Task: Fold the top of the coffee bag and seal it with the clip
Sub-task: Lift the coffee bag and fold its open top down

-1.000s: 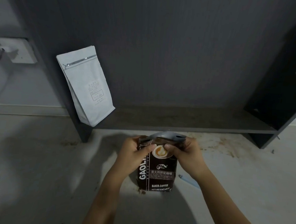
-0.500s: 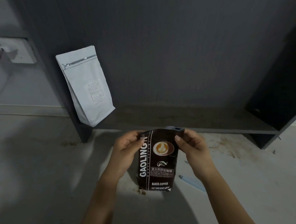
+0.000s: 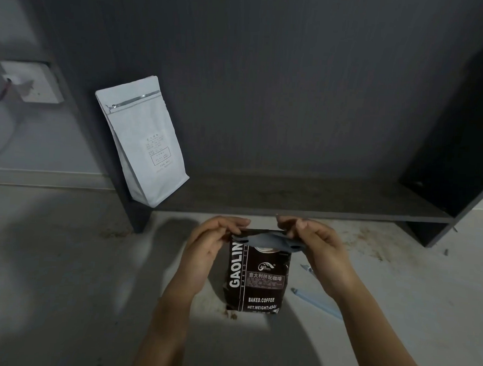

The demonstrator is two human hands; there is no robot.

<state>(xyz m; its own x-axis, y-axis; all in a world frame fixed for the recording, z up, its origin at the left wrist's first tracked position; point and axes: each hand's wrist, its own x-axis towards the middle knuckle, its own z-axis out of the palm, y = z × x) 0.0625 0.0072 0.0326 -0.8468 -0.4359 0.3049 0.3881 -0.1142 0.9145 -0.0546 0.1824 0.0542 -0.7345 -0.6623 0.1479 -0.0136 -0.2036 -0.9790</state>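
Observation:
A dark brown coffee bag (image 3: 257, 279) with white lettering stands upright on the pale floor in front of me. Its grey top flap (image 3: 268, 240) is bent forward and down over the front, covering the cup picture. My left hand (image 3: 212, 243) pinches the flap's left corner. At the flap's right corner, my right hand (image 3: 315, 242) pinches in the same way. A light blue clip (image 3: 316, 301) lies flat on the floor to the right of the bag, partly hidden behind my right forearm.
A white pouch (image 3: 144, 141) leans against the left upright of a dark grey shelf unit, whose low board (image 3: 303, 200) runs just beyond my hands. A wall socket (image 3: 30, 82) sits at the far left. Brown stains and crumbs mark the floor on the right.
One second ago the top was bent over, half a second ago it stood straight up, and now it is folded forward over the bag's front again.

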